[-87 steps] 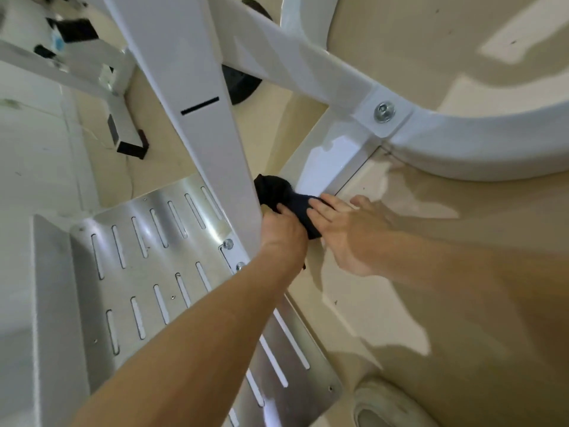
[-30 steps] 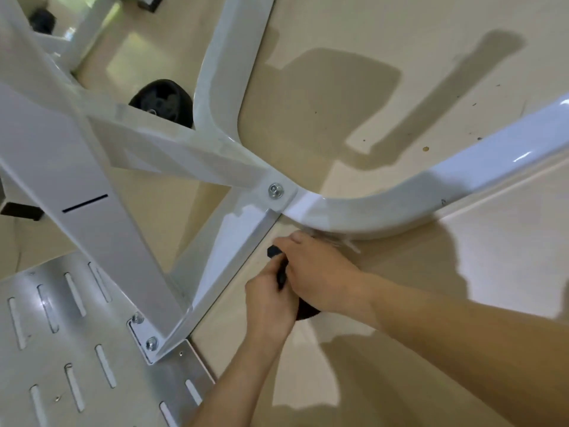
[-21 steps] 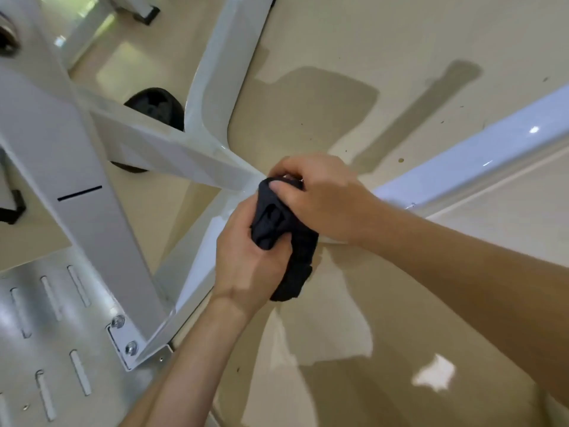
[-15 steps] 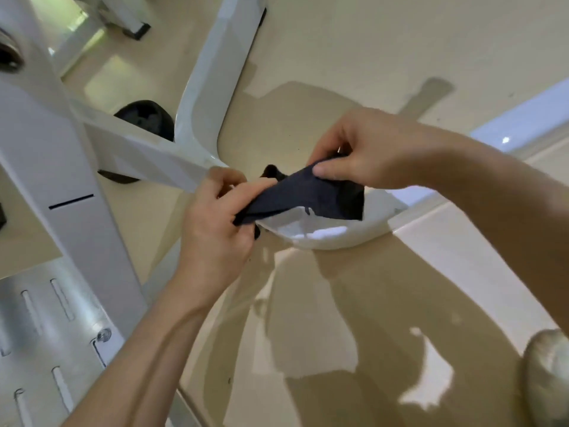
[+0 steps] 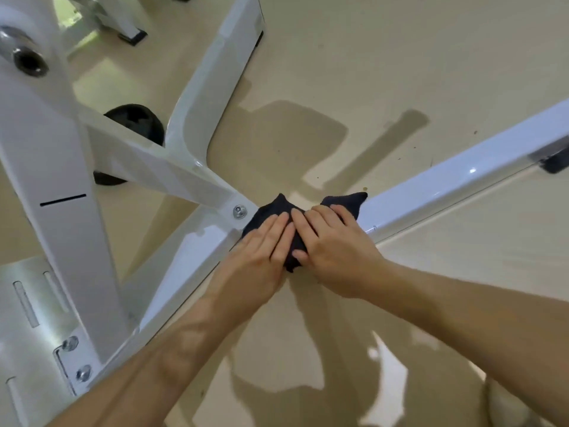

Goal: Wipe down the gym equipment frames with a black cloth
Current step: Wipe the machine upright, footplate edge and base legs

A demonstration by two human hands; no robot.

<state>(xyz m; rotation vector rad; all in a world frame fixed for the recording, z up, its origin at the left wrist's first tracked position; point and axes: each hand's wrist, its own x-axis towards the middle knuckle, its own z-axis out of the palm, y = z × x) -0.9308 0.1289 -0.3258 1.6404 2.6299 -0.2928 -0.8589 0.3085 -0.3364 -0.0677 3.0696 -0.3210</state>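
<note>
As the two bare forearms reach in from the lower edge, a slotted metal plate lies nearest at the lower left, beside the foot of a white upright post. Just beyond it the left hand and the right hand lie side by side, index fingers almost touching. Both are flat with straight fingers and press down on the black cloth rather than gripping it. Half a second ago the same hands pinched the cloth by its ends and held it stretched in the air above the bend; now it is laid over the curved tube of the white frame and released from that pinch. It lies bunched under the palms, with two dark corners sticking out past the fingertips. The cloth sits just to the right of the bolt where the frame's tubes meet, touching the joint plate there. From that joint one tube runs off to the upper right and another climbs toward the top edge. The beige floor shows between them, with shadows lying on it. Farther back on the left a black round piece rests on the floor behind the frame, and a chrome pin juts from the post near the top left corner.
</note>
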